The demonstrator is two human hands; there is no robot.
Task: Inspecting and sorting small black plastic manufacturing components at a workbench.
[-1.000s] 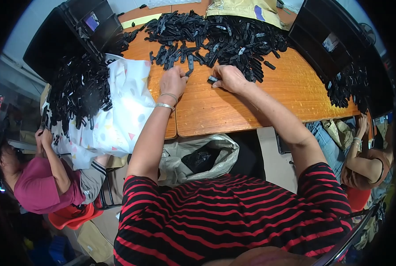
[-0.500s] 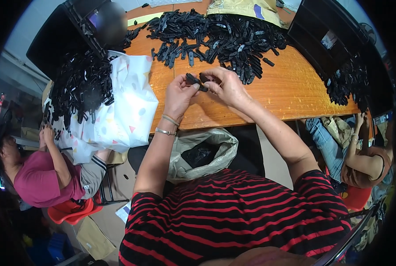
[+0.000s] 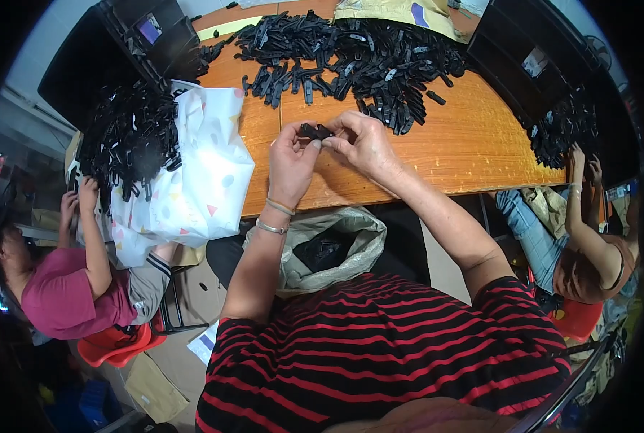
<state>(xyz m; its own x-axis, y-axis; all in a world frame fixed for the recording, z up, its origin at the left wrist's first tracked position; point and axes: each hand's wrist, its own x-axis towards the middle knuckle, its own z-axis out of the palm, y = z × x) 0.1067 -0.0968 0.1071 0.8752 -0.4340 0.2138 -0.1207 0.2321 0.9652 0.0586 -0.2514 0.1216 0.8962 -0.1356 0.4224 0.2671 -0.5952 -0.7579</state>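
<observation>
Above the near edge of the wooden table [image 3: 437, 162], my two hands meet over a small black plastic part [image 3: 315, 132]. My left hand [image 3: 292, 159] pinches its left end between thumb and fingers. The right end is gripped by the thumb and bent fingers of my right hand [image 3: 365, 148]. Whether it is one piece or two pressed together, I cannot tell. Just beyond my hands spreads a big heap of similar black plastic parts [image 3: 401, 68]. Below the table edge an open woven sack [image 3: 369, 242] has dark pieces inside.
At left, a co-worker in a purple top reaches to black parts [image 3: 131, 137] on a white patterned plastic sheet [image 3: 217, 173]. Another co-worker at right touches parts beside a black bin [image 3: 531, 65]. A second black bin [image 3: 84, 65] tilts at far left. A paper sack [image 3: 394, 14] lies behind the heap.
My hands have drawn closer together, and the black part between them lies more level. The co-workers at left and right have reached up to their piles.
</observation>
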